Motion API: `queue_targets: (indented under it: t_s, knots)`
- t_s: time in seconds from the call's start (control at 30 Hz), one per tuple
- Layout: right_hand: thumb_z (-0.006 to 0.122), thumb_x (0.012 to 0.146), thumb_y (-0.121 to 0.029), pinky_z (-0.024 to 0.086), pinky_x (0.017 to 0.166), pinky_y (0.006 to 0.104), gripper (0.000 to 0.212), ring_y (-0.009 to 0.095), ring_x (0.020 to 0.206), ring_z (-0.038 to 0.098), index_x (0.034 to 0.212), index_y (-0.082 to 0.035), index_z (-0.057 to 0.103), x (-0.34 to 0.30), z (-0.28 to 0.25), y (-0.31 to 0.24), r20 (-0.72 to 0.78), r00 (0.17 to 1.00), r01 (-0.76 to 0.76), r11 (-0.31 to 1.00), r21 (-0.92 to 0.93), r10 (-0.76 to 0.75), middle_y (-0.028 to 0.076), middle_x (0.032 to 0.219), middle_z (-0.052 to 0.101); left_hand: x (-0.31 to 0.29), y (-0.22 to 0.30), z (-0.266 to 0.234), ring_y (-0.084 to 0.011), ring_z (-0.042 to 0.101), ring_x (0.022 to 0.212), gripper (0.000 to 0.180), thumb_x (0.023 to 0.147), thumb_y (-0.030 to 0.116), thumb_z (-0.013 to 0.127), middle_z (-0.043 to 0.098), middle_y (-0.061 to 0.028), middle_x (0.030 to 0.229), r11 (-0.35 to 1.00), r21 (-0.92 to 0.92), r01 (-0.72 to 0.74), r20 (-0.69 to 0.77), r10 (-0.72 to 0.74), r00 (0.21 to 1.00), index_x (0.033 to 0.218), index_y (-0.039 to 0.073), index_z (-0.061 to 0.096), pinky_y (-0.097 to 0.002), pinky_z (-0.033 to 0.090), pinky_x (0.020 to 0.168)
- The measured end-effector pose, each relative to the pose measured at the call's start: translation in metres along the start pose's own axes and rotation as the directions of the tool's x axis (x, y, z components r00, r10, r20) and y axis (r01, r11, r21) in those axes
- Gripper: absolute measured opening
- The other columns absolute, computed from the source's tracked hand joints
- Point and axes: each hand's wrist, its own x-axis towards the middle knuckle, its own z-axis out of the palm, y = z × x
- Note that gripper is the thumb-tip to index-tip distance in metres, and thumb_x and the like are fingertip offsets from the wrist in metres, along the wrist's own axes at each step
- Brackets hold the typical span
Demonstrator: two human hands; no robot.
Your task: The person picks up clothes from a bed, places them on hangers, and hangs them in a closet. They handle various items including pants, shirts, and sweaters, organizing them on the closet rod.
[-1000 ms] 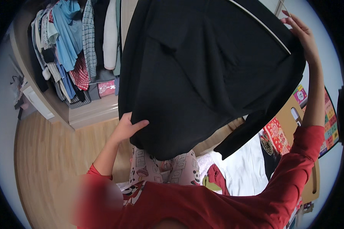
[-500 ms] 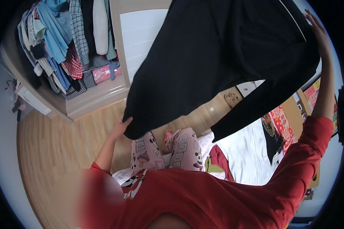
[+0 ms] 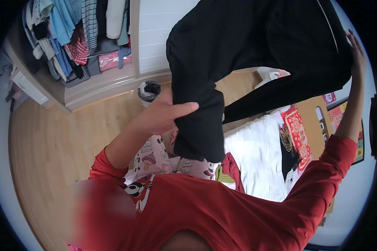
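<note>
Black trousers (image 3: 247, 46) stretch across the upper middle and right, held up off the bed. My left hand (image 3: 165, 113) is closed on one leg near its lower part, thumb lying over the cloth, and the leg's end hangs below it. At the far right my right hand (image 3: 357, 54) is raised and grips the waist end; some of its fingers are hidden behind the cloth. A thin pale line runs along the fabric near that hand. The second leg slopes down to the middle, above the bed.
An open wardrobe (image 3: 100, 94) with hanging clothes stands at the far left. A small bin (image 3: 149, 91) with a bag liner is on the wooden floor (image 3: 50, 142). White cloth (image 3: 255, 154), a dark red garment (image 3: 233, 169) and a red patterned cloth (image 3: 296, 134) lie on the bed.
My left hand has moved up and to the right along the trouser leg, and the leg now bunches and folds beside it. My right hand has shifted slightly down and right.
</note>
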Motion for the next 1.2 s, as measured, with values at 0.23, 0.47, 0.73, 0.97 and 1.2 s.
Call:
queue_targets:
  t_s: [0.23,0.47,0.73,0.97,1.2]
  knots:
    - [0.054,0.081,-0.034,0.028,0.098,0.0373,0.033,0.024,0.114,0.043,0.109,-0.018,0.058,-0.010,-0.002,-0.019,-0.050,0.993,-0.104,0.994,-0.045,0.102,0.006,0.115,0.053,0.013,-0.004,0.006,-0.0306,0.052,0.100,0.056,0.074,0.008,0.062,0.048,-0.0212,0.112,0.968,0.249,0.023,0.099,-0.049,0.994,0.119,-0.009,0.033,-0.0355,0.045,0.085]
    - [0.050,0.083,-0.034,0.034,0.094,0.0376,0.034,0.024,0.104,0.050,0.113,-0.017,0.055,-0.019,-0.013,-0.041,0.095,0.995,-0.012,1.000,-0.001,0.012,0.007,0.113,0.054,0.019,0.027,-0.027,-0.0148,0.056,0.074,0.027,0.081,0.024,0.057,0.059,-0.0063,0.089,0.526,0.804,-0.276,0.565,-0.532,0.631,0.097,0.001,0.056,-0.0267,0.045,0.068]
    - [0.048,0.087,-0.021,0.045,0.053,0.0171,0.029,0.005,0.056,0.051,0.110,-0.005,0.054,-0.050,0.009,-0.127,0.425,0.904,-0.029,0.986,0.165,-0.045,0.002,0.083,0.060,0.073,0.101,-0.040,-0.0199,0.044,0.107,0.044,0.084,0.018,0.052,0.048,-0.0114,0.115,0.442,0.681,-0.584,0.018,0.787,0.616,0.121,0.000,0.037,-0.0301,0.032,0.093]
    - [0.050,0.086,-0.019,0.044,0.051,0.0166,0.028,0.005,0.055,0.052,0.109,-0.004,0.055,-0.058,0.011,-0.144,0.419,0.908,-0.095,0.968,0.234,-0.012,0.002,0.079,0.059,0.057,0.102,-0.043,-0.0091,0.056,0.071,0.026,0.080,0.017,0.060,0.060,-0.0044,0.083,0.679,0.667,-0.308,-0.119,0.504,0.855,0.095,-0.003,0.057,-0.0215,0.046,0.063]
    - [0.048,0.086,-0.018,0.038,0.049,0.0145,0.029,0.003,0.054,0.045,0.111,-0.004,0.053,-0.057,-0.004,-0.128,0.330,0.942,-0.091,0.991,0.098,0.054,0.000,0.083,0.058,0.052,0.086,-0.082,-0.0073,0.054,0.071,0.019,0.078,0.007,0.058,0.060,-0.0028,0.084,0.614,0.723,-0.317,-0.037,0.492,0.870,0.094,-0.004,0.056,-0.0216,0.045,0.062]
